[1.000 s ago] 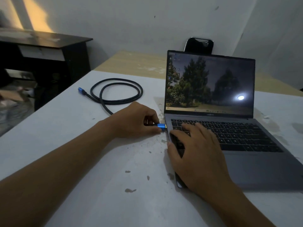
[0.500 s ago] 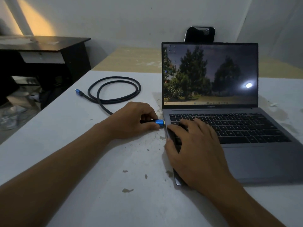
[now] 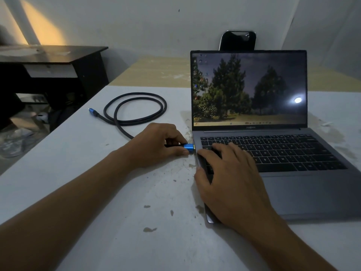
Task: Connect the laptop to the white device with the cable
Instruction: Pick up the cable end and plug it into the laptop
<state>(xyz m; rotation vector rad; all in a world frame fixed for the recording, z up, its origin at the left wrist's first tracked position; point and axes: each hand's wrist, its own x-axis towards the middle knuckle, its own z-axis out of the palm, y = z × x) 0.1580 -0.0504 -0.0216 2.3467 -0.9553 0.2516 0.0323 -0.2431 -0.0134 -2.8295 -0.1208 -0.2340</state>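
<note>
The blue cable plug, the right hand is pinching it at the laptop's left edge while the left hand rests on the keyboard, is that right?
The hands are swapped. In the head view the left hand pinches the blue cable plug at the laptop's left edge, while the right hand rests on the keyboard.

One laptop point(image 3: 273, 153), one cable point(image 3: 134, 108), one phone point(image 3: 237, 41), two hands.
</note>
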